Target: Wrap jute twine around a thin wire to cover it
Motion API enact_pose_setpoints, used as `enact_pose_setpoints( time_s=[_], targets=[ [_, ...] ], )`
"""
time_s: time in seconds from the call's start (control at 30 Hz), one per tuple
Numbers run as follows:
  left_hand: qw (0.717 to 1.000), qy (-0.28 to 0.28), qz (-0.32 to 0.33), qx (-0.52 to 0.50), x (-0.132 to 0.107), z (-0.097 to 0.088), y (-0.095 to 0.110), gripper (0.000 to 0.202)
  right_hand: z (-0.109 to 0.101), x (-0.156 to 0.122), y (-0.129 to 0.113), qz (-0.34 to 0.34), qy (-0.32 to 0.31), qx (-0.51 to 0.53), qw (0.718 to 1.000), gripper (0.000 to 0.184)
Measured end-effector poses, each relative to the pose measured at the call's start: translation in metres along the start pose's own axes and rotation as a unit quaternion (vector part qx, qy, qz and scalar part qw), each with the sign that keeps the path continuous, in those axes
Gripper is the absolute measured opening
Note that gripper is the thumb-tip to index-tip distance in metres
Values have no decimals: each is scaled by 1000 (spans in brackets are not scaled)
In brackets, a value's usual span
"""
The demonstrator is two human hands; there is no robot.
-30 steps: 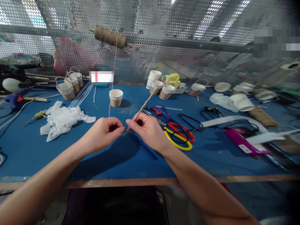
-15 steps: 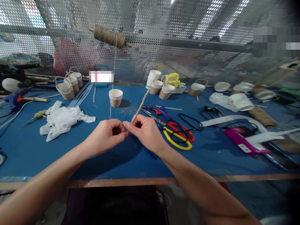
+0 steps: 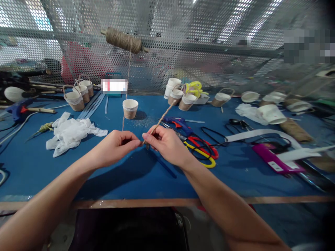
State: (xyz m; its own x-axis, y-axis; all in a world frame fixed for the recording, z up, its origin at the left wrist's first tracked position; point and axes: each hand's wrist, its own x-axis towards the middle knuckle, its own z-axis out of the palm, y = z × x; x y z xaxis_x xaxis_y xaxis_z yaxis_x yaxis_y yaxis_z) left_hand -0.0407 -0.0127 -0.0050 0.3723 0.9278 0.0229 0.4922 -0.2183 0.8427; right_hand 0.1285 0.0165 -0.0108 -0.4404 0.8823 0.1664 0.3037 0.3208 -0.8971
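My right hand (image 3: pixel 169 144) pinches a thin twine-wrapped rod (image 3: pixel 166 113), whose far end slants up and to the right. Close beside it, my left hand (image 3: pixel 115 148) is closed, thumb against fingers, at the rod's near end. A twine strand (image 3: pixel 129 71) drops from the twine spool (image 3: pixel 123 40) on the mesh and runs down behind the left fingers, which seem to grip it. Just beyond the hands stands a small cup (image 3: pixel 130 109) with a white rim and brown wrapped base. The rod's lower tip is partly hidden by the fingers.
Scissors (image 3: pixel 200 158) with red and yellow handles and a blue glue gun (image 3: pixel 180 124) lie right of my hands. A crumpled white cloth (image 3: pixel 74 132) is at left. Small handled baskets (image 3: pixel 74 101) stand behind it. A purple device (image 3: pixel 270 158) lies far right.
The rod has tilted further right, its far end swinging that way. My right hand has shifted slightly right, and the left fingers have straightened somewhat.
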Motion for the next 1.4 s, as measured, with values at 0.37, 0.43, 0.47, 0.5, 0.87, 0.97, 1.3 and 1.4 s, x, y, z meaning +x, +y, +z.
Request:
enact_pose_setpoints(
  time_s=[0.37, 0.43, 0.47, 0.5, 0.87, 0.97, 1.3, 1.4],
  targets=[
    [1000, 3, -19, -4, 0, 2, -2, 21, 2, 0, -1, 5, 27, -70, 997, 25],
    [1000, 2, -19, -2, -1, 2, -2, 21, 2, 0, -1, 3, 31, -80, 996, 26],
    [1000, 1, -18, -4, -1, 2, -2, 20, 2, 0, -1, 2, 33, -83, 996, 26],
    [1000, 1, -16, -7, -1, 2, -2, 20, 2, 0, -1, 1, 34, -84, 996, 26],
    [1000, 11, 3, -14, 1, 11, -5, 19, 8, 0, 3, 22, 10, -67, 997, 28],
    [999, 29, 20, 17, 2, 12, -5, 15, 8, 1, 5, 26, 12, -65, 997, 27],
    [890, 241, 170, 348, 1, 23, -7, 13, 19, 5, 15, 86, 44, 185, 978, 34],
    [870, 285, 181, 359, 0, 20, -7, 16, 22, 6, 17, 89, 49, 259, 960, 37]
  ],
)
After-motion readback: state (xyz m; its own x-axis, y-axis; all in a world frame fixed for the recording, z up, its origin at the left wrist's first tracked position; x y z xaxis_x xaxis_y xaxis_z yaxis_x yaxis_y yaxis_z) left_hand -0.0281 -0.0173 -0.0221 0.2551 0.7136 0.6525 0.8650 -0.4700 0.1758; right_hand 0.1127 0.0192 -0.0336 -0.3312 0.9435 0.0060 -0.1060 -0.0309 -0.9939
